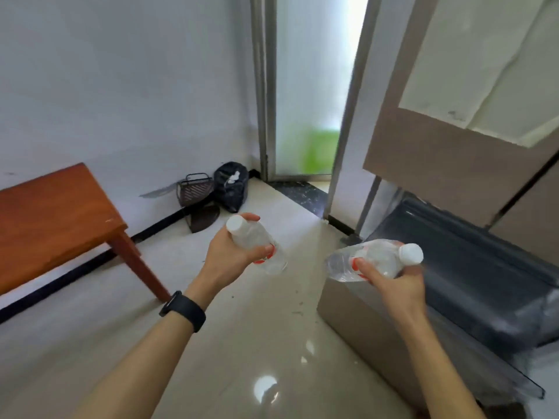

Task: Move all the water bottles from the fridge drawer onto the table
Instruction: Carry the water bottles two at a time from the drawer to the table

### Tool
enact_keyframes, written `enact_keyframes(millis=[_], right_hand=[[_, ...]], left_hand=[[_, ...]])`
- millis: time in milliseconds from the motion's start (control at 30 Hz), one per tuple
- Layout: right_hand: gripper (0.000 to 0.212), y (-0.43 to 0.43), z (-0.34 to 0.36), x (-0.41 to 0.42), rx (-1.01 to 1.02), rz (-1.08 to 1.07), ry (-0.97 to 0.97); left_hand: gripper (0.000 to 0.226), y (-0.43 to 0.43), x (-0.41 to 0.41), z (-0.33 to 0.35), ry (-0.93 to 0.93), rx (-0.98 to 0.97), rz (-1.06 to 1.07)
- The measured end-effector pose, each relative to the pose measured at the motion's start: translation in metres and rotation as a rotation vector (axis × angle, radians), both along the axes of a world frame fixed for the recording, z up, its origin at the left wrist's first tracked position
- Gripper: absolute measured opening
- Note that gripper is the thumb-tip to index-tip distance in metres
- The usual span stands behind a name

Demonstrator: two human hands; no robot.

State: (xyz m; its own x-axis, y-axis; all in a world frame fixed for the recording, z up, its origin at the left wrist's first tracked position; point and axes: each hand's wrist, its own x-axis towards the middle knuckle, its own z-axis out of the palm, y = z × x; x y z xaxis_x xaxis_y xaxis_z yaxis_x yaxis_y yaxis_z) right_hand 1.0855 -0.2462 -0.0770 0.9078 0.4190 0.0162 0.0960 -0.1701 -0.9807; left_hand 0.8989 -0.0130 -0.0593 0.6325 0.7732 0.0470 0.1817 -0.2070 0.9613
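Observation:
My left hand (231, 252) grips a clear water bottle (257, 237) with a white cap and red label, held tilted over the floor in the middle of the view. My right hand (396, 285) grips a second clear water bottle (375, 260), lying almost level with its white cap pointing right. It hangs above the front left corner of the pulled-out fridge drawer (472, 267), whose dark inside shows no bottles where visible. The brown wooden table (54, 219) stands at the left against the wall, its visible top bare.
The fridge door (453, 152) hangs open above the drawer at the right. A dark mesh basket (195, 189), a black bag (231, 184) and a dustpan (205, 219) sit by the wall corner. A frosted glass door (308, 101) is behind. Glossy tiled floor lies between table and drawer.

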Motion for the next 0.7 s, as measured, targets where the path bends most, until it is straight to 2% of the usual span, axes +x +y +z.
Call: enact_keyframes(millis=[233,433,600,700], right_hand=[[0.056,0.148,-0.008,-0.189,-0.098,0.522,-0.084],[0.059,0.243,-0.001,-0.394,-0.151,0.902,-0.308],[0.059,0.298,0.009,-0.524,-0.148,1.067,-0.341],[0.047,0.325,0.009,-0.583,-0.159,1.129,-0.332]], left_hand=[[0.055,0.043,-0.247,-0.004,0.075,0.042,0.322],[0.068,0.061,-0.473,-0.002,0.138,0.064,0.582],[0.066,0.068,-0.607,0.004,0.239,0.081,0.675],[0.064,0.076,-0.666,0.000,0.272,0.093,0.751]])
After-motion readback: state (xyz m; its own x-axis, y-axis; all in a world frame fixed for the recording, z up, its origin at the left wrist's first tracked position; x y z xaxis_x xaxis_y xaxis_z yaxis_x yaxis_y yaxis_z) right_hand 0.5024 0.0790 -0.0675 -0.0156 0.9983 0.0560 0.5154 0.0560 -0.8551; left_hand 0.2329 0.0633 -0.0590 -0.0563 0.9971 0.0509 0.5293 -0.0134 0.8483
